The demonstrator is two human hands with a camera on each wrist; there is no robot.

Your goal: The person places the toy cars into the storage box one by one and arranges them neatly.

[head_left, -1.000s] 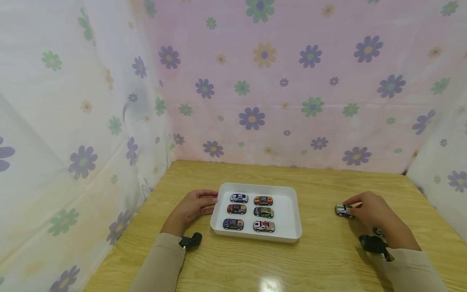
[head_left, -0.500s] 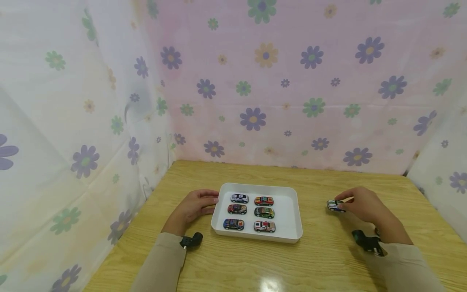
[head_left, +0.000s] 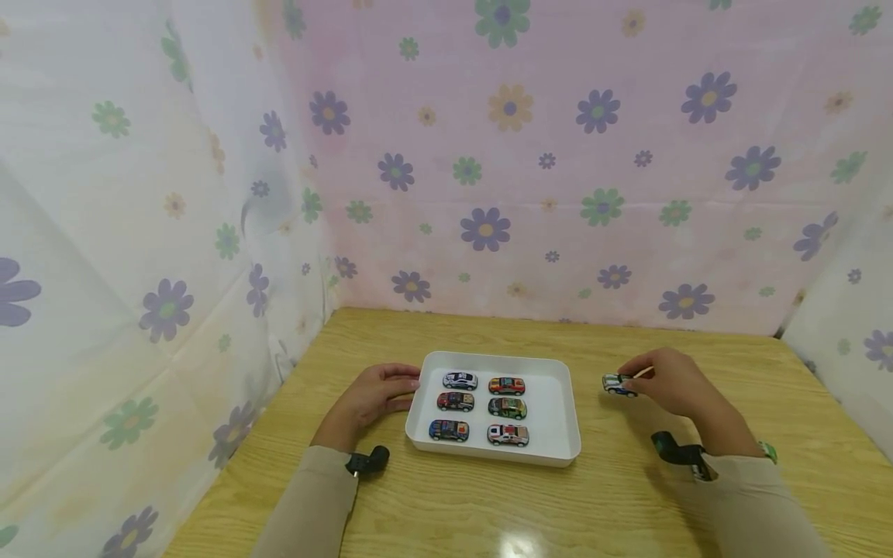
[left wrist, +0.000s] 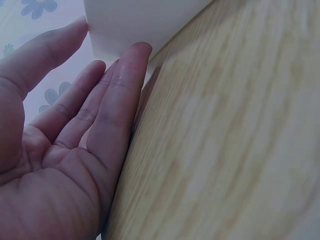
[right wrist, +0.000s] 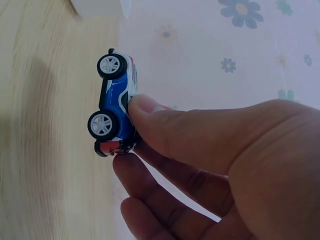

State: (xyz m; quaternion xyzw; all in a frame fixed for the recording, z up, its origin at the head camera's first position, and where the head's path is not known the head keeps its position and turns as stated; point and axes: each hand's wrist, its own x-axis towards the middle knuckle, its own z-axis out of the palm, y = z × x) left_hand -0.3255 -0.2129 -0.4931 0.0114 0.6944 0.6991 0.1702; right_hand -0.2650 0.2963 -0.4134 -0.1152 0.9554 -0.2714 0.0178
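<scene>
Pinched between the thumb and fingers of my right hand (head_left: pixel 670 381) is a toy car (right wrist: pixel 117 97), blue and white with white-spoked wheels. It hangs above the table, right of the white tray (head_left: pixel 572 418). In the tray, several toy cars stand in two columns, among them a white one (head_left: pixel 460 380), a red-and-yellow one (head_left: pixel 507 385) and a dark blue one (head_left: pixel 449 430). The tray's right part shows bare floor. My left hand (head_left: pixel 377 395) rests at the tray's left wall, its fingers fairly straight and touching it, as the left wrist view (left wrist: pixel 75 125) also shows.
Part of a green object (head_left: pixel 768 451) shows beside my right sleeve; the rest is hidden. The wooden table (head_left: pixel 593 511) meets a flowered cloth (head_left: pixel 488 155) at the back and sides. Each wrist wears a black camera (head_left: pixel 677 449).
My right hand has lifted the blue-and-white toy car off the table area at right and carried it left toward the tray. The left hand and the tray keep their places.
</scene>
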